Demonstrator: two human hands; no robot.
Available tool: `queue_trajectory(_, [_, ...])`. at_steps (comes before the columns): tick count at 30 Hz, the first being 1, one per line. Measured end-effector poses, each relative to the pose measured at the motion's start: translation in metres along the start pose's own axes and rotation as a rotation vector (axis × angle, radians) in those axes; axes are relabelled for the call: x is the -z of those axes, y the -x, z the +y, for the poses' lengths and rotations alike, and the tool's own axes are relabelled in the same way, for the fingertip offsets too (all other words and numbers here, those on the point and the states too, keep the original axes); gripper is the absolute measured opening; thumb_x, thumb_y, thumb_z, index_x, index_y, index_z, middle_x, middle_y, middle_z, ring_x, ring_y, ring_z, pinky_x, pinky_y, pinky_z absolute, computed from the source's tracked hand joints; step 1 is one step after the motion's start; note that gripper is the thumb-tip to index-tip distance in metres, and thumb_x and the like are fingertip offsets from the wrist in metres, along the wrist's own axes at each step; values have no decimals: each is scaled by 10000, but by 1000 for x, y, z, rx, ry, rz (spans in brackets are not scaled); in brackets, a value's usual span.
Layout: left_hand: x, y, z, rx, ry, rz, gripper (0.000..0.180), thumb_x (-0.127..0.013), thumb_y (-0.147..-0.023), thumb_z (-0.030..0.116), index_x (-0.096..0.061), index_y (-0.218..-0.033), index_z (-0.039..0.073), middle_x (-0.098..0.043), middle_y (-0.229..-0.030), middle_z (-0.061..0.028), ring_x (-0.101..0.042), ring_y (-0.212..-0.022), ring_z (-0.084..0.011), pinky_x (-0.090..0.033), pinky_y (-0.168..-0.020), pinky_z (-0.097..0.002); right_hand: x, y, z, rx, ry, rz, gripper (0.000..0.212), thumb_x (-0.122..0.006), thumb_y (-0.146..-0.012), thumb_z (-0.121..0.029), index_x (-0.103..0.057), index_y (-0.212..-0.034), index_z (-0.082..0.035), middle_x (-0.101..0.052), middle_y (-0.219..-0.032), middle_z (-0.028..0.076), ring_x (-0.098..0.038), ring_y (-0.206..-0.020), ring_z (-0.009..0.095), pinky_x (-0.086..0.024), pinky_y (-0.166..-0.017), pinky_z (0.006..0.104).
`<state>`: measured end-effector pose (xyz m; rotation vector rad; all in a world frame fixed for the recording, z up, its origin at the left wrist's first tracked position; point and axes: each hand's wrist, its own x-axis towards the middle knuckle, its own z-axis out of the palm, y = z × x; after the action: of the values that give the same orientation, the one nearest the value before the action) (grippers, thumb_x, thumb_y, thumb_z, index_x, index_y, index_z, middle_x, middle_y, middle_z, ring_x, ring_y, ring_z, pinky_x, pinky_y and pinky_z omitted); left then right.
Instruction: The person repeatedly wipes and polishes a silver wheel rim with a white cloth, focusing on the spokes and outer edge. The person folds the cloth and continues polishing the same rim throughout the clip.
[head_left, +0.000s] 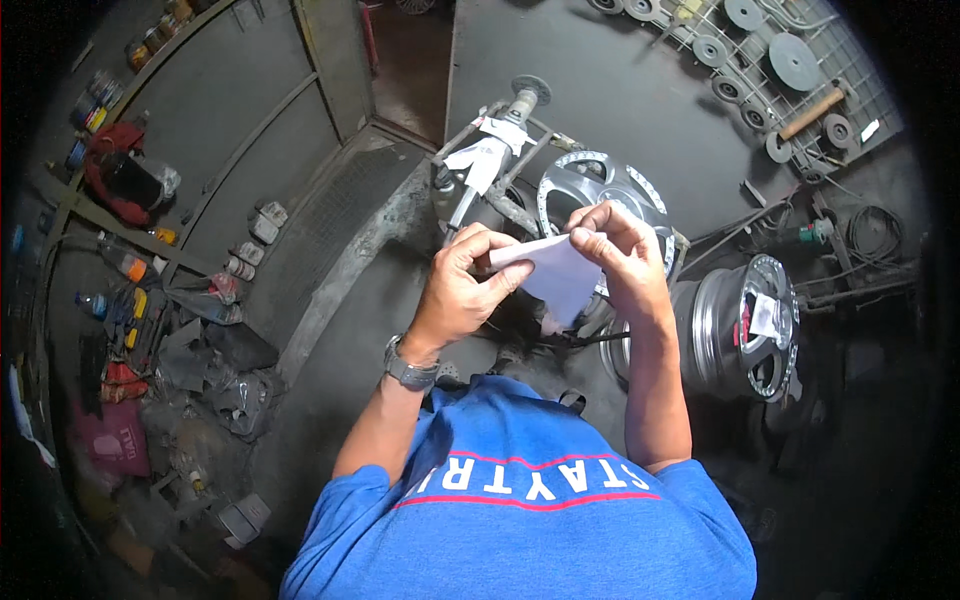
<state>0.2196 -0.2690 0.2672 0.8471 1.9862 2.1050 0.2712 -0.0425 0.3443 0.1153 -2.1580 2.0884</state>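
Lilac sheet point(562, 280) — aslant, corner toward shirt point(570, 545)

We see bold white capital letters point(576, 478) across the back of the bright blue fabric T-shirt point(560, 550), running upside down between two curved red stripes point(520, 504); a fold hides the end of the word. At left, we make out short, pale lettering point(128, 443) on a magenta bag or cloth. On the silvery metal wheel rim point(705, 335), we find a white rectangular label point(767, 316), its print too small for us.
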Motion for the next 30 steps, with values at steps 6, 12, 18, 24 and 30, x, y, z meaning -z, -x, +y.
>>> queue_trajectory(6, [-3, -6, 16, 166, 686, -167, 143, -709, -1028, 112, -687, -1132, 16, -698, -1061, -15, -662, -1002, -101, -538, -924, -276, -2, 6, 3, -68, -203, 109, 257, -759, -1032, -259, -664, -1090, -28, -693, -970, 14, -654, -924, 92, -536, -801, 271])
queue_trajectory(12, [-27, 14, -46, 451, 775, 153, 261, -613, -1106, 175, -607, -1301, 2, -710, -1216, -98, -694, -1148, -164, -579, -979, -341, -3, 31, 105, -442, -645, 188, 634, -761, -1020, -336, -501, -1493, -3, -680, -1159, 76, -691, -998, 160, -576, -821, 302])
queue_trajectory(18, [-17, 35, -20, 453, 871, 109, 461, -672, -1035, 58, -468, -1445, 1, -669, -1297, -131, -679, -1198, -197, -560, -1030, -353, -20, 52, 73, -272, -457, 80, 1003, -850, -884, -73, -247, -1683, -32, -679, -1318, 179, -668, -1238, 251, -565, -1024, 379])
queue_trajectory(24, [-16, 28, 4, 211, 541, 128, 782, -742, -950, -75, -291, -1582, 27, -655, -1340, -194, -682, -1230, -224, -579, -1026, -358, -17, 40, 41, -163, -431, 92, 970, -830, -895, 9, -258, -1678, -25, -711, -1269, 159, -674, -1230, 226, -540, -1059, 372])
queue_trajectory(30, [-29, 44, -8, 272, 523, 215, 720, -730, -990, -32, -342, -1592, 35, -709, -1228, -177, -713, -1119, -186, -581, -984, -316, -18, 60, 79, -221, -375, 251, 724, -802, -952, -27, -430, -1572, 9, -728, -1177, 98, -682, -1098, 142, -536, -994, 302])
